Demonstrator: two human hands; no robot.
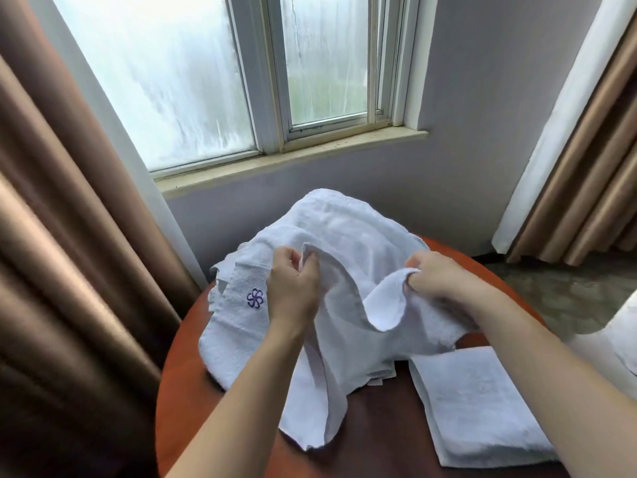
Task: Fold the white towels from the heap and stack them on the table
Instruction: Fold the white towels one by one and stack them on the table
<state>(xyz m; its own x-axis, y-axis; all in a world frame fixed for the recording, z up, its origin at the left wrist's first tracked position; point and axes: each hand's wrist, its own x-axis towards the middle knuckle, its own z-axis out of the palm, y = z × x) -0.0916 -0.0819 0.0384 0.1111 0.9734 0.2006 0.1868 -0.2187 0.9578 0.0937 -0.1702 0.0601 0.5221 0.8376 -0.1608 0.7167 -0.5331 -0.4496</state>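
A heap of white towels (pixel 348 222) lies on the far half of a round red-brown table (pixel 193 367). One towel in it bears a purple flower emblem (pixel 255 298). My left hand (pixel 293 288) pinches the edge of a loose white towel (pixel 331 374) lifted off the heap. My right hand (pixel 444 274) grips the same edge further right, where a corner flops over. The towel's lower part hangs down onto the table. A folded white towel (pixel 482 405) lies flat at the table's near right.
Brown curtains hang at the left (pixel 69 270) and right (pixel 586 167). A window (pixel 241 81) with a sill is behind the table. The floor (pixel 568 291) shows at the right, and something white (pixel 620 339) sits at the right edge.
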